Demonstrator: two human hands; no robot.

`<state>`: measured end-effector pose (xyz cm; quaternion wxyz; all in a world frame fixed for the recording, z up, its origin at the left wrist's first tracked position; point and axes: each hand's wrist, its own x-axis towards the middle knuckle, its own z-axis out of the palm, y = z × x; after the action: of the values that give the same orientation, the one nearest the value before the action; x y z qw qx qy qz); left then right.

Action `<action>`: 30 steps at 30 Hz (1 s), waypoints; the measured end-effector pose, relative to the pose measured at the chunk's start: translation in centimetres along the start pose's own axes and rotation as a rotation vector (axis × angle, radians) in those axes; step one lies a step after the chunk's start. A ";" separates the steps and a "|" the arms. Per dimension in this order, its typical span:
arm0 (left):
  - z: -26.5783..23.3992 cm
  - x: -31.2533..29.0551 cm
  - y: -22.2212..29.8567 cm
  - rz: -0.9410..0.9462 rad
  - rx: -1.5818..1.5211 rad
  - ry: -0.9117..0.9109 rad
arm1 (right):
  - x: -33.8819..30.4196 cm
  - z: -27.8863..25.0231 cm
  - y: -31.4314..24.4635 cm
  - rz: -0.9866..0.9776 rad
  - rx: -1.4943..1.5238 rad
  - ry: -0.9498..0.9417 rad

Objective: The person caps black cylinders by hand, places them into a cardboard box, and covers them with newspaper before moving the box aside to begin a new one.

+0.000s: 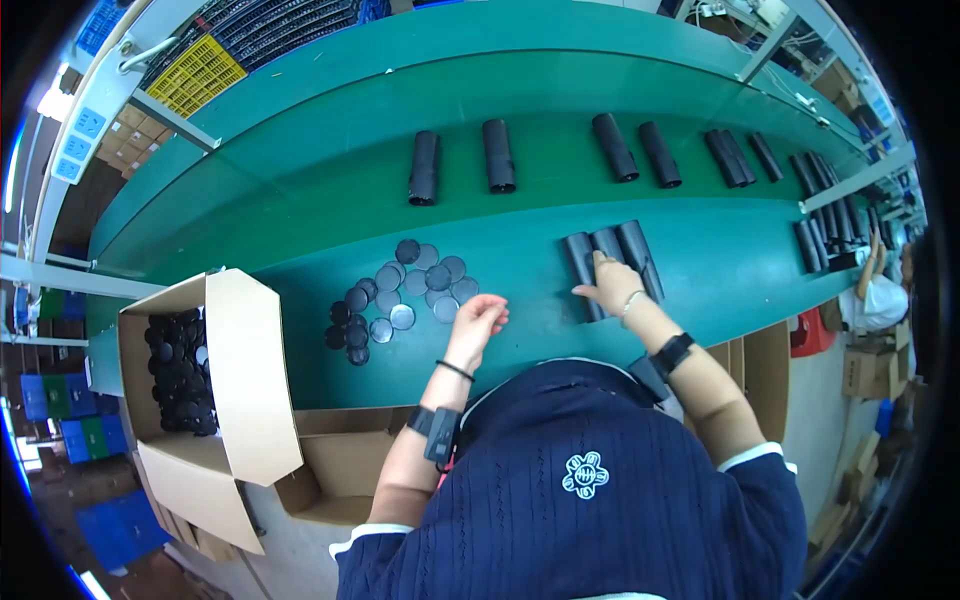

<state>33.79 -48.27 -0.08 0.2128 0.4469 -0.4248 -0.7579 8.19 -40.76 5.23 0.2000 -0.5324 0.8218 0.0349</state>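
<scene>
Several round black discs [387, 278] lie loosely spread on the green worktop, left of centre. Just right of these discs, my left hand [478, 322] is raised with its fingers curled together; whatever may be between the fingertips is hidden. Three black cylindrical tubes [579, 262] lie side by side on the worktop right of centre. Over the near part of these tubes rests my right hand [614, 287], its thumb stretched out to the left and its fingers laid on them. Part of the tubes is covered by this hand.
Further black tubes [498, 157] lie spaced along the green conveyor belt [330, 190]. An open cardboard box [250, 370] full of black discs stands at the left. Another box [345, 465] sits below the worktop edge. A co-worker's arm [872, 262] shows at far right, near more tubes.
</scene>
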 end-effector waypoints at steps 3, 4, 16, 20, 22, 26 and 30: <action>1.4 1.6 -1.1 -0.089 0.007 -0.102 | -0.3 3.4 -0.9 0.014 -0.013 0.038; 2.4 1.9 -1.0 -0.120 0.040 -0.111 | -0.3 3.8 -1.2 0.000 0.013 0.045; 1.7 -0.3 0.5 0.483 0.446 -0.196 | -0.4 1.8 -3.7 -0.281 1.284 -0.382; 1.8 -0.8 0.6 0.471 0.391 -0.157 | -0.3 3.3 -5.2 -0.234 1.413 -0.372; 1.9 -0.8 0.1 0.493 0.393 -0.139 | 0.1 3.7 -5.8 -0.412 1.227 -0.128; 1.9 -0.8 -0.4 0.413 0.255 -0.176 | -1.0 3.5 -6.8 -0.436 1.202 -0.093; 1.5 -0.6 -0.2 0.224 -0.183 -0.371 | -1.3 3.2 -6.9 -0.298 1.391 -0.178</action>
<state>32.84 -47.01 0.40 0.2535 0.2291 -0.4333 -0.8340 15.74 -41.80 3.81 0.5619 -0.3834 0.5528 -0.4814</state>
